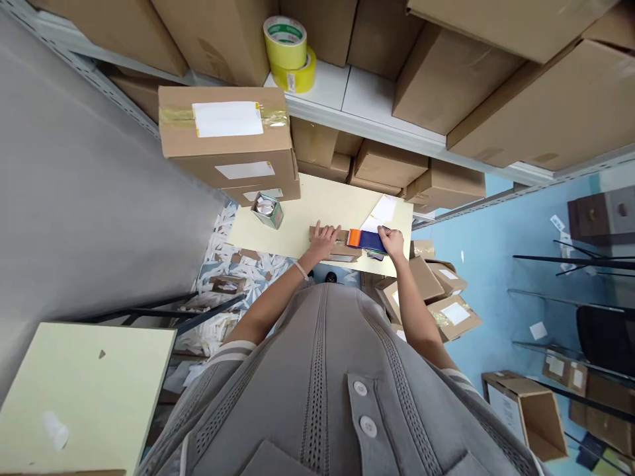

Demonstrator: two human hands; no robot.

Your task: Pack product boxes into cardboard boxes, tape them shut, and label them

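A small brown cardboard box [348, 250] lies near the front edge of the cream-coloured table [331, 193]. My left hand [324, 242] rests over the left end of this box with its fingers stretched out and apart. At the box's right end is a flat dark-blue thing with an orange end [370, 240]; its exact kind I cannot make out. My right hand [392, 242] is closed on its blue end, while the orange end lies over the box. Some small dark items partly show beneath the blue part. White paper sheets [384, 210] lie just behind my right hand.
A green open-topped box [268, 210] with a silvery thing inside stands at the table's left. Stacked labelled cartons [233, 149] rise behind it. Yellow tape rolls [288, 53] sit on the shelf [367, 96] above. More cartons [446, 297] lie on the floor at right.
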